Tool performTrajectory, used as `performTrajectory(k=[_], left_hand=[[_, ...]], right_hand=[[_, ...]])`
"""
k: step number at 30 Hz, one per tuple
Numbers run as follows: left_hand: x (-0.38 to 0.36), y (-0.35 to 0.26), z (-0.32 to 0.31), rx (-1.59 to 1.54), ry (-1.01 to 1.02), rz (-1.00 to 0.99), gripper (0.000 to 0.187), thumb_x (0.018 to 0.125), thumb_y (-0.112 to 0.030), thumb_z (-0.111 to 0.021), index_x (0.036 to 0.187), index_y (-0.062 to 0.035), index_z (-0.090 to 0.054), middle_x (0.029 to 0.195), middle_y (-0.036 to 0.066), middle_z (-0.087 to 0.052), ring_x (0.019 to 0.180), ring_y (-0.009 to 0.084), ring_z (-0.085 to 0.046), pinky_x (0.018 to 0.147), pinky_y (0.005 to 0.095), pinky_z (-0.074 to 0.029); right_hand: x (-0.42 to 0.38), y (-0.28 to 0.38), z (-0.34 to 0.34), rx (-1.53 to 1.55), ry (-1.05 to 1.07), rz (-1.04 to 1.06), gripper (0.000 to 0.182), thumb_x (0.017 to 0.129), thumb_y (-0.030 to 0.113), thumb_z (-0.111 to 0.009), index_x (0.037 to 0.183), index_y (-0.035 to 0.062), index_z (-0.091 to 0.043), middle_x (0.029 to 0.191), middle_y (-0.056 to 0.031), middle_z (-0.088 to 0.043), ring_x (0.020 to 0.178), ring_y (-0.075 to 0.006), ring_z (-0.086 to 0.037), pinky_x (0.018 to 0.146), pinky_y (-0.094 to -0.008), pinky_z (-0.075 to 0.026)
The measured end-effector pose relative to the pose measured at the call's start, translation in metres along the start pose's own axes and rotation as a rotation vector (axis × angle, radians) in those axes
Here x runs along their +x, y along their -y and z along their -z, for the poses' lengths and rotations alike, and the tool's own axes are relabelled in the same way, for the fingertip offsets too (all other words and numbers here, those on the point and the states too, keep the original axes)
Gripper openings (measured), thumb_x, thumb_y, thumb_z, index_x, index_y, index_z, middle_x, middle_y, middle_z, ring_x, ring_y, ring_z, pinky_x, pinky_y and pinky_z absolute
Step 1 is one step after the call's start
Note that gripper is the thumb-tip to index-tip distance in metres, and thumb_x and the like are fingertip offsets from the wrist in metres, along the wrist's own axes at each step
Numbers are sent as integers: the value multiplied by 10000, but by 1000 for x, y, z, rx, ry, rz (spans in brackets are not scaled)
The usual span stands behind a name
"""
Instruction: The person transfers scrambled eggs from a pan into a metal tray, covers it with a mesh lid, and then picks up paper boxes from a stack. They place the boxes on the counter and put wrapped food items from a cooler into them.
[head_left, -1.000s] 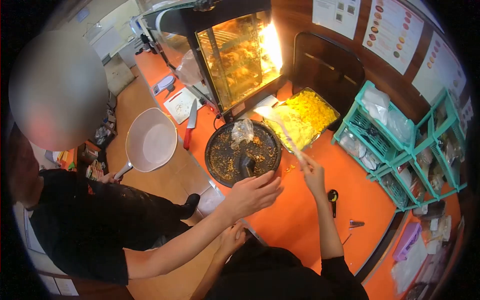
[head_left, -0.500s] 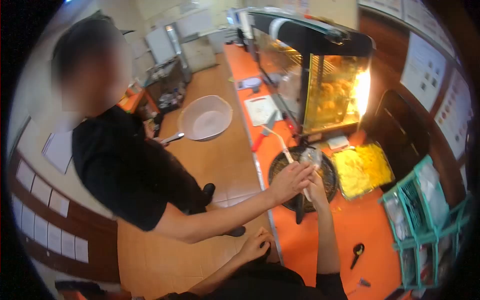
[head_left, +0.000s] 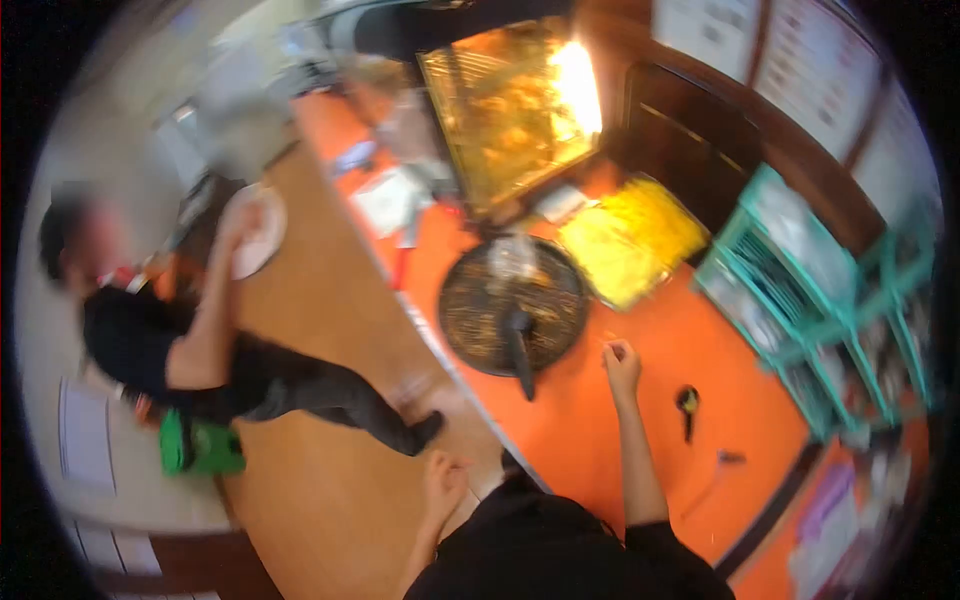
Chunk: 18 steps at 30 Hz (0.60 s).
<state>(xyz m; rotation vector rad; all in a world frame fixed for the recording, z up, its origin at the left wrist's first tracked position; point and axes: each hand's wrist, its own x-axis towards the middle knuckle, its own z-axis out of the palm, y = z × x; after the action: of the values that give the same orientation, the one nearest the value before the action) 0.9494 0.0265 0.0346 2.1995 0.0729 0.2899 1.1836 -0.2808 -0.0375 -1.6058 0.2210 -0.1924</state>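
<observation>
The picture is blurred by motion. My right hand hovers over the orange counter, just right of the round black pan with crumbs. Its fingers are curled with nothing seen in them. My left hand hangs low by my waist at the counter's edge, fingers loosely apart, holding nothing. A black-handled tool lies in the pan, and a crumpled plastic bag sits at the pan's far side.
A tray of yellow food lies beyond the pan, below a lit glass warmer. Teal baskets line the right. A small black tool lies on the counter. A person in black stands left with a pale pan.
The other person's hand has left the counter and they have stepped back to the left. The long thin tool my right hand held is gone from it. The view swung right.
</observation>
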Motion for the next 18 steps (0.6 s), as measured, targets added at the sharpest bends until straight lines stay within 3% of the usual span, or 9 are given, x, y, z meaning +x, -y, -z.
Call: performTrajectory(k=[2,4,7,12,14,15,18], left_hand=[[-25,38,-8,-6,-3,186,124,737,20,-578,840,-5,-642,819,99,-541,734,222,-568,625,317,-468],[-54,82,-14,-13,-3,349,108,748,16,-569,818,0,-650,810,98,-592,702,210,-597,596,305,-481],[-101,143,-21,84,40,464,106,747,6,-572,796,-5,-666,763,114,-643,654,214,-612,600,307,-493],[-178,189,-7,353,165,557,106,733,-63,-603,758,-13,-694,734,151,-674,655,229,-649,626,329,-505],[-206,211,-4,159,182,1045,145,724,-119,-626,773,-5,-700,772,171,-680,706,234,-664,649,354,-509],[-214,207,0,168,191,1128,146,728,-121,-626,782,-6,-698,773,170,-680,710,235,-663,652,356,-510],[-229,197,2,301,225,1062,153,739,-125,-626,806,-7,-694,777,168,-680,722,238,-662,660,361,-515]], right_hand=[[23,-52,48,-458,-265,10,79,797,68,-608,839,3,-593,732,-97,-631,665,-208,-618,626,-311,-484],[37,-49,73,-531,-419,-2,116,763,58,-603,862,-1,-606,791,-139,-637,734,-270,-628,684,-363,-496],[76,-58,96,-586,-420,96,115,781,77,-608,857,-9,-613,816,-128,-626,749,-248,-622,669,-352,-500],[141,-60,88,-688,-378,265,144,750,77,-612,864,-11,-623,848,-148,-607,760,-306,-614,694,-386,-504],[156,-61,83,-749,-349,305,138,744,76,-607,851,-11,-621,871,-152,-596,779,-329,-603,710,-401,-502],[160,-56,79,-781,-323,315,131,742,75,-603,841,-10,-619,882,-154,-590,791,-341,-595,720,-408,-500],[170,-66,68,-871,-371,387,141,745,70,-581,856,-8,-617,913,-160,-577,844,-359,-573,749,-429,-488]])
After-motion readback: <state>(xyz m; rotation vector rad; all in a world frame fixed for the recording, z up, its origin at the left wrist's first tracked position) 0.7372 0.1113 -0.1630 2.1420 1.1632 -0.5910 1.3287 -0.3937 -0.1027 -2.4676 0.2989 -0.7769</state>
